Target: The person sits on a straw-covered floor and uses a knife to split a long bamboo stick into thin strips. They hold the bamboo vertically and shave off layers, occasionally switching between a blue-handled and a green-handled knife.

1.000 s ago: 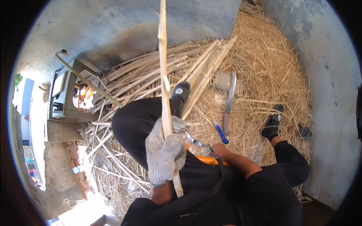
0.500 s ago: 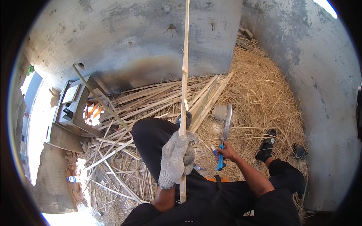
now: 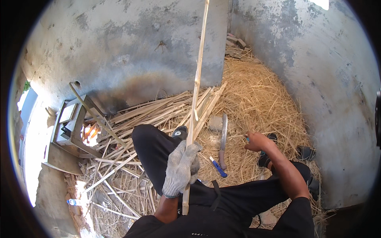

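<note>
My left hand (image 3: 181, 166), in a grey knitted glove, is closed around a long pale bamboo strip (image 3: 197, 83). The strip rises past the top of the view, and its lower end reaches my lap. A thin sliver sticks out from its side. My bare right hand (image 3: 258, 141) is above the straw near my right foot, fingers curled around a small teal-blue thing that is mostly hidden. To its left, a machete (image 3: 224, 137) with a brownish handle lies on the straw. Beside that handle lies a blue-and-white pen-shaped tool (image 3: 218, 167).
Split bamboo strips (image 3: 151, 109) are heaped ahead and to the left. Straw-like shavings (image 3: 258, 95) pile up against the grey walls. A brick-like block (image 3: 216, 123) sits near the machete. At left are a wooden box frame (image 3: 71, 123) and a plastic bottle (image 3: 75, 202).
My right hand has moved right and away from the machete, which now lies apart from it. The blue-and-white tool is now fully visible. My left hand still grips the strip, now tilted slightly.
</note>
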Demonstrator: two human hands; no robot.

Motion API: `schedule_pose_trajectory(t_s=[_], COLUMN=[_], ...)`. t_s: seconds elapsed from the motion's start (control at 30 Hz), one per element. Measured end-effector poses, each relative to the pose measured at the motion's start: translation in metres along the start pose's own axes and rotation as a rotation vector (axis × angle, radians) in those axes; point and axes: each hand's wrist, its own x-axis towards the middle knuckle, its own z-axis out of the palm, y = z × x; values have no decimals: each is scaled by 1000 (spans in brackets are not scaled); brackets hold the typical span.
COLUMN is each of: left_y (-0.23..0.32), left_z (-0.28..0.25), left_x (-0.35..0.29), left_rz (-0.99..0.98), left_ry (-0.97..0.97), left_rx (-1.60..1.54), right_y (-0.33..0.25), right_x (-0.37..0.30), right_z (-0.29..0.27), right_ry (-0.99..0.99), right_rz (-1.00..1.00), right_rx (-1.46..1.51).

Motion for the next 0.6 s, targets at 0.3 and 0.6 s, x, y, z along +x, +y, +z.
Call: schedule_pose_trajectory(t_s=[0.3,0.6], left_y=[-8,-14], left_z=[16,34], left_x=[-8,-5], left_rz=[-22,-82], left_ry=[-84,-56], left_rx=[-92,-23], right_y=[-59,-61], right_x=[-55,-96], right_z=[-58,-75], right_ry=[335,404], right_rz=[-122,-294], right_rx=[269,401])
